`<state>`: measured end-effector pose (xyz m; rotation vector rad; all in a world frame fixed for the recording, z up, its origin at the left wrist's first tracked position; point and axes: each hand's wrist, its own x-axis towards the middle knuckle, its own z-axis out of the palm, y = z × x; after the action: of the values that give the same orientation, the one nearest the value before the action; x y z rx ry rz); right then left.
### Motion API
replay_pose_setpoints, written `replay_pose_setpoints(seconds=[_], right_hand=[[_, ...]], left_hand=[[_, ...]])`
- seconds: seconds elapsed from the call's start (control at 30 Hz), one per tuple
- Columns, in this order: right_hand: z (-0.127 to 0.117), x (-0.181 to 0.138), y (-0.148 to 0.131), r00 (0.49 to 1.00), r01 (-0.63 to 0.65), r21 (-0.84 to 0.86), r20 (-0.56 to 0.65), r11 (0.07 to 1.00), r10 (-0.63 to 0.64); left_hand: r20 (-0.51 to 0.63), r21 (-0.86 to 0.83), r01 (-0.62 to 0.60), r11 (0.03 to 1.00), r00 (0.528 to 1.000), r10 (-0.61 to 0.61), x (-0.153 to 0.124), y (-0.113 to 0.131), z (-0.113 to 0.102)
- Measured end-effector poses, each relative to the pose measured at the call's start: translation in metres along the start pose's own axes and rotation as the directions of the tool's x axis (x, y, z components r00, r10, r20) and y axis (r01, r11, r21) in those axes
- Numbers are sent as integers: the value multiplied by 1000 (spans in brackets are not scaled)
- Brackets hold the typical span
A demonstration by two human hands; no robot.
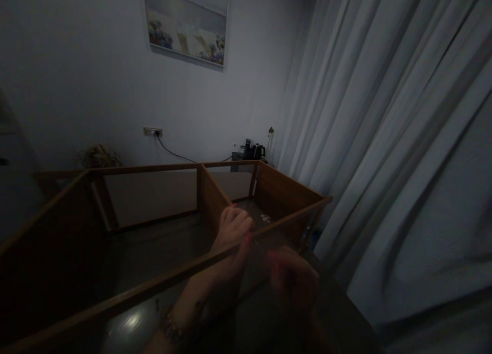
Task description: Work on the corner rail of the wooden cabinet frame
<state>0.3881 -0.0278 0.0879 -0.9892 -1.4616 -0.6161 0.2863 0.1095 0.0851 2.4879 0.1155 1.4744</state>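
A brown wooden frame (149,286) with panels and a middle divider (216,190) stands before me. My left hand (235,227) is closed over its front rail near the divider, fingers on the far side and thumb on the near side. A beaded bracelet (171,327) circles the left wrist. Just right of it and below the rail, my right hand (294,278) has its fingers pinched together, smeared by motion. A faint thin line shows between its fingertips and the left thumb; what it is I cannot make out.
Small pale pieces (265,219) lie on the floor inside the right bay. White curtains (384,139) hang close on the right. Behind the frame are a dark kettle (258,151), a wall socket (152,131) with a cable, and a dried plant (99,155). A picture (188,23) hangs above.
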Motion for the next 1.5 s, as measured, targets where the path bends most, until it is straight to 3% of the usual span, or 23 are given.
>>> replay_pose_setpoints(seconds=[0.13,0.27,0.37,0.47,0.57,0.63,0.73,0.87,1.07,1.27,1.5], right_hand=[[-3,2,-5,987,-157,83,36,984,155],[-1,0,-4,938,-346,286,80,894,337],[1,-4,-1,921,-387,390,123,835,369],[2,-8,7,946,-325,326,115,888,304],[0,-11,20,994,-105,123,6,987,106],[-4,-12,28,998,66,23,-12,998,-66],[-12,-13,33,987,158,-134,-17,978,-161],[-13,-9,28,984,171,-205,-19,964,-178],[1,2,12,978,208,-233,35,950,-206],[4,5,6,993,71,-110,102,991,-59],[-1,5,19,975,165,-24,157,986,-160]], left_hand=[[20,-4,5,1000,1000,-5,0,1,-2],[46,-5,23,1000,999,-23,0,1,-3],[34,-14,25,1000,999,-24,-1,1,-3],[26,-18,17,1000,1000,-17,-1,0,-2],[32,-13,9,1000,999,-9,-1,-1,-1],[-5,-3,-14,1000,1000,14,-1,-2,1],[-11,7,-5,1000,1000,5,-1,-2,1],[47,6,30,1000,998,-30,1,2,-3],[26,13,19,1000,999,-19,0,4,-4],[20,13,5,1000,1000,-5,-1,0,-1],[17,-1,-5,1000,1000,5,-1,1,-2]])
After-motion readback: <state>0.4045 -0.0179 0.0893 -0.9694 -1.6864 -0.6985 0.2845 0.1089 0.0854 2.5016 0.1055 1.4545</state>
